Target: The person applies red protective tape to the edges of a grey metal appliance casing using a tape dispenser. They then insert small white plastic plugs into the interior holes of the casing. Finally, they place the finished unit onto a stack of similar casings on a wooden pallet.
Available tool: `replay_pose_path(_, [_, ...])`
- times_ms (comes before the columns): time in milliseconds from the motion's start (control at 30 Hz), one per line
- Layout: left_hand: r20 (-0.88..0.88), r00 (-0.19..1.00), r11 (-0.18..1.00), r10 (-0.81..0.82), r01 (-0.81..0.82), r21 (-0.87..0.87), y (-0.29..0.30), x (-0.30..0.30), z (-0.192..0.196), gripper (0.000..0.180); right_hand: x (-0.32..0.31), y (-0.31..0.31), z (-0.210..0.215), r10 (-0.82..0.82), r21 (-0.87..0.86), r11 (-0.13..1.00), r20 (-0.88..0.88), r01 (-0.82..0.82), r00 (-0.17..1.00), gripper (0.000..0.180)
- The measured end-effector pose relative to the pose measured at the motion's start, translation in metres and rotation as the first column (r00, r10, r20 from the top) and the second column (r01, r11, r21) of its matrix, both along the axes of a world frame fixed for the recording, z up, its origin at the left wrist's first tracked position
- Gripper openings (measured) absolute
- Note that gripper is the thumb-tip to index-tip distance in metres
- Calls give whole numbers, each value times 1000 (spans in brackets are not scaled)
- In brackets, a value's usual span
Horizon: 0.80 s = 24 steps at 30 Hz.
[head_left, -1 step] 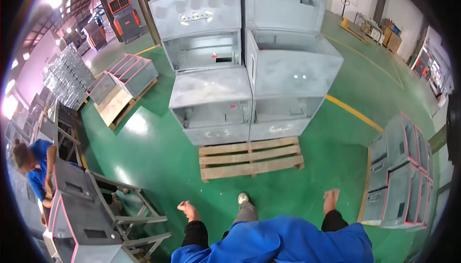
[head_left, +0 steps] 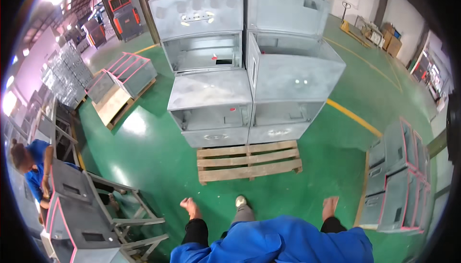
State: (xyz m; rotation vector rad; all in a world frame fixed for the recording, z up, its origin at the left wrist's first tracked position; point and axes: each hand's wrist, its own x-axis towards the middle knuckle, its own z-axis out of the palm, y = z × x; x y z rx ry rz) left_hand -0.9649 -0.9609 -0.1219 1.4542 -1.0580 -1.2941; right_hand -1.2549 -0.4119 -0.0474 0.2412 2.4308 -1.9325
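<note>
My left hand (head_left: 191, 208) hangs in front of my blue-clad body, above the green floor, with loosely spread fingers and nothing in them. On the other side my right hand (head_left: 330, 206) hangs with its fingers fairly straight, also holding nothing. Neither hand touches anything. Ahead stand stacked grey metal cabinets (head_left: 211, 89), several of them with open fronts, on a wooden pallet (head_left: 248, 161) whose near slats stick out. A white shoe (head_left: 240, 200) of mine shows between the hands, toward the pallet.
At left a co-worker in blue (head_left: 36, 167) leans over grey metal housings (head_left: 72, 186) on a metal stand (head_left: 139, 221). Pink-edged cabinets (head_left: 396, 200) stand at right. A smaller pallet (head_left: 115, 104) holds housings at far left; a yellow pallet truck (head_left: 354, 33) is far right.
My left hand has swung slightly inward, its fingers pointing more forward. The view has shifted a little; the cabinets have not visibly moved on their pallet.
</note>
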Motion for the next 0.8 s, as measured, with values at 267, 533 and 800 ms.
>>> replay_pose_path(267, [-251, 570, 615, -782, 771, -166, -23, -374, 122, 38, -109, -34, 57, -248, 74, 965, -35, 250, 968, 12])
replay_pose_path(533, [-249, 550, 585, -797, 806, -92, -103, -606, 220, 40, -370, -85, 111, -337, -404, 874, -107, 269, 935, 9])
replay_pose_path(800, [609, 469, 402, -640, 879, -255, -98, -628, 283, 42, -673, -128, 170, 113, -359, 921, -127, -152, 985, 21])
